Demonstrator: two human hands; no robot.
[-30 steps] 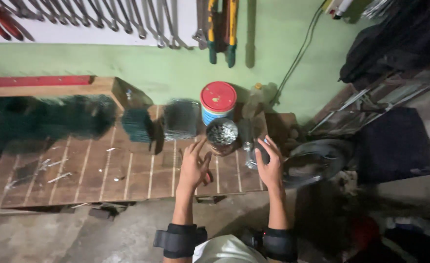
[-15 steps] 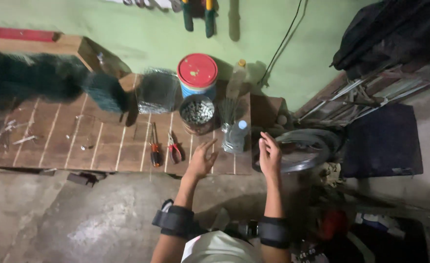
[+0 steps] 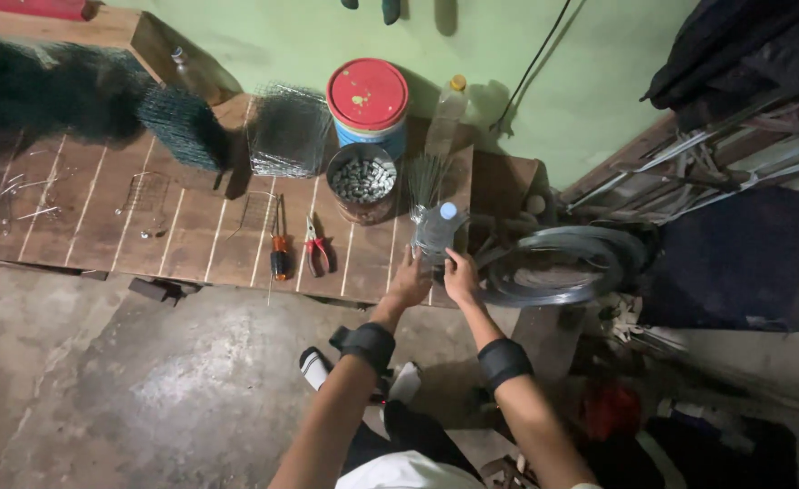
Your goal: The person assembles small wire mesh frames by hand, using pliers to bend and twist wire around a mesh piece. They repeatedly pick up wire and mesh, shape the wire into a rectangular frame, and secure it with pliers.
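Far to your left, dark green wire mesh [image 3: 73, 91] lies bunched and bristly on the slatted wooden bench [image 3: 101, 226], with loose bent wire bits [image 3: 146, 204] beside it. A paler roll of wire mesh [image 3: 289, 131] stands stiff and gridded. In front of it lie a screwdriver [image 3: 279, 246] with an orange-and-black handle and red-handled pliers [image 3: 316, 249], both flat on the planks. Behind them sit a round tin of small grey metal pieces [image 3: 361, 181] and a red-lidded bucket [image 3: 368, 104].

Your left hand [image 3: 410, 279] and right hand [image 3: 459, 274] are both at the foot of the clear plastic bottle [image 3: 438, 231] with a blue cap, which stands upright near the bench's front edge. Fingers look loosely curled against its sides; whether they truly grip it cannot be told. You seem to be at the taking-hold step. Thin plastic dents, so a gentle, even squeeze and a straight lift would suit it. A coil of smooth grey wire [image 3: 553, 267] lies just right of your right hand.
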